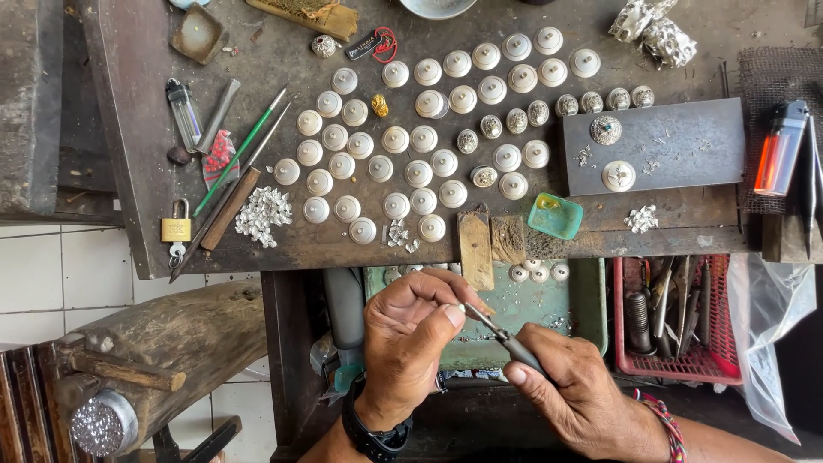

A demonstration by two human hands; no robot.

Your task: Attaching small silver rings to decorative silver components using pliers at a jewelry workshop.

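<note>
My left hand [410,339] pinches a small piece, mostly hidden, over the green tray [591,310]; my right hand [573,386] grips tweezers [506,340] touching it. Tray holds three white domes [538,273]; red basket [619,319] holds tools.

Rows of white domed buttons [417,173] cover the workbench [283,244], beside a brass padlock [177,228] and orange lighter [780,152]

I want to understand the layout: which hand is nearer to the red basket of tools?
Right. The right hand lies just left of the red basket; the left hand is farther left.
</note>
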